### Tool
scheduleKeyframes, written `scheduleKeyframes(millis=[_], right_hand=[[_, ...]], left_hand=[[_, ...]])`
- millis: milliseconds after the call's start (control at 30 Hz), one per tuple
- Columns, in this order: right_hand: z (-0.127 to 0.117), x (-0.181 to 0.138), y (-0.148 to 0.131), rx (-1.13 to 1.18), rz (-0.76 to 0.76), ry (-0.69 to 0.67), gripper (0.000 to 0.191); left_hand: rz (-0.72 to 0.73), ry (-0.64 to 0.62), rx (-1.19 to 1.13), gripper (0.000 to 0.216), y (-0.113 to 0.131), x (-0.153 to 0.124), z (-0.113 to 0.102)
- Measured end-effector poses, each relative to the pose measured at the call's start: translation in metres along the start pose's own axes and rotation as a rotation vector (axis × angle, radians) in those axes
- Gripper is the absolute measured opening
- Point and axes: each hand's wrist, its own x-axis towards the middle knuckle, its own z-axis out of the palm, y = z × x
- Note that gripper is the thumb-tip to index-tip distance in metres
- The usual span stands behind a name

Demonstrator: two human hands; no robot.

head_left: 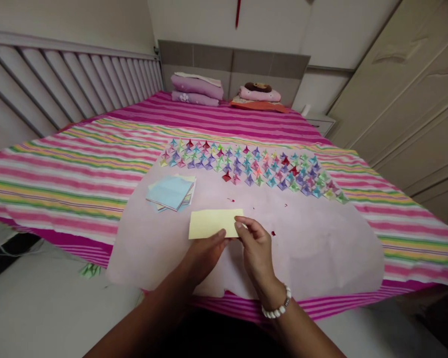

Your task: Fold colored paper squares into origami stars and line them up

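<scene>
A pale yellow sheet of paper (211,223), a long rectangle as I see it, is held up between both hands. My left hand (206,252) grips its lower edge, thumb on top and fingers hidden beneath. At the right end, my right hand (257,243) pinches the paper between thumb and index finger; a white beaded bracelet circles that wrist. A stack of square papers (170,192), light blue on top, lies to the left. Several rows of small folded paper pieces (248,166) in many colours stand farther back.
Everything rests on a large whitish sheet (321,248) over a striped bedspread (59,186). Tiny red scraps (273,233) lie right of my hands. Folded purple bedding (197,89) and a pink pile (259,94) sit by the headboard. Green paper (90,270) is on the floor at left.
</scene>
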Motion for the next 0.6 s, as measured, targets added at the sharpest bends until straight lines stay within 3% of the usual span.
scheduleKeyframes(millis=[200, 433, 600], right_hand=[[-0.009, -0.012, -0.008, -0.187, -0.177, -0.174, 0.021], [-0.020, -0.016, -0.007, -0.368, -0.497, -0.242, 0.045], [-0.023, -0.014, -0.008, -0.405, -0.612, -0.267, 0.043]], left_hand=[[0.058, 0.122, -0.085, 0.048, 0.009, 0.001, 0.001], [0.037, 0.104, 0.013, 0.047, 0.018, -0.006, 0.007], [0.033, 0.068, 0.102, 0.045, 0.022, -0.012, 0.010]])
